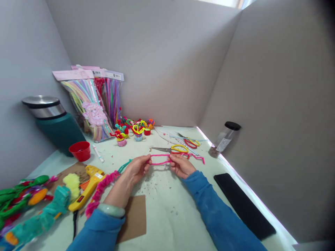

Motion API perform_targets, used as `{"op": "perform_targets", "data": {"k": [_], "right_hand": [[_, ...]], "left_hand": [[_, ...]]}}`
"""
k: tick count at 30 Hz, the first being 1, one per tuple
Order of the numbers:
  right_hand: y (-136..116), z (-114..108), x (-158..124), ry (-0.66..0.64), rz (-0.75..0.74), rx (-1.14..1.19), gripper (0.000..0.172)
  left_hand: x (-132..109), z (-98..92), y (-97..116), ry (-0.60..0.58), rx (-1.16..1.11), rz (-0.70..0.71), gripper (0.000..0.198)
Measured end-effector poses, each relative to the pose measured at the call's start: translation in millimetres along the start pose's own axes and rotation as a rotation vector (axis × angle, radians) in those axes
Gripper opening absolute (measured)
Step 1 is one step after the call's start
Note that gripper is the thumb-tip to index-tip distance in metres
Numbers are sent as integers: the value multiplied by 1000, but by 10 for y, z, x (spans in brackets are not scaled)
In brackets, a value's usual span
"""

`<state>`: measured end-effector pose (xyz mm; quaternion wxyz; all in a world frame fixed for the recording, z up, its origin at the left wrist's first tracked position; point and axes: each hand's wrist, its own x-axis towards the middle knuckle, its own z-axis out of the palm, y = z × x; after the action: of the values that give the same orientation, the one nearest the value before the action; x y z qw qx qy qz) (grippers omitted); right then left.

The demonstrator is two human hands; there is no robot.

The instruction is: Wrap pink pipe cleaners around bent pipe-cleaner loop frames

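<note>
My left hand (139, 168) and my right hand (181, 165) are both closed on a pink pipe cleaner (160, 159), which is folded into a flat loop stretched between them just above the table. Its free end (198, 158) trails in bends to the right of my right hand. Both arms wear blue sleeves, and a pale green bangle (111, 210) sits on my left wrist. A pink and teal twisted pipe cleaner piece (104, 185) lies under my left forearm.
Yellow-handled scissors (171, 149) and red-handled scissors (190, 142) lie behind my hands. A yellow glue gun (89, 188), red cup (80, 150), pipe cleaner packs (91, 104), small finished pieces (134, 129), a bin (52, 120), a jar (223, 140), a black phone (243, 205) and cardboard (134, 218) surround them.
</note>
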<state>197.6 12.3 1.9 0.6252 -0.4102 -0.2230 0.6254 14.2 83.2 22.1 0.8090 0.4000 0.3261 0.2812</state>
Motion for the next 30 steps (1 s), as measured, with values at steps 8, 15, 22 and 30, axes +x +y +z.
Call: {"op": "perform_targets", "data": {"k": [8,15,22,30], "right_hand": [[21,-20,19,-59,125,30,14],[-10,42,-41,-265,270,321,16],[20,11,-10,-326,360,279,19],[9,10,-5,-144,222,351,15]], "left_hand": [[47,-78,-45,-69,16,-52,24],[42,-75,-57,-91,7,-83,20],[4,24,-24,-38,-87,-128,23],[-19,26,-10,-90,-105,-28,18]]}}
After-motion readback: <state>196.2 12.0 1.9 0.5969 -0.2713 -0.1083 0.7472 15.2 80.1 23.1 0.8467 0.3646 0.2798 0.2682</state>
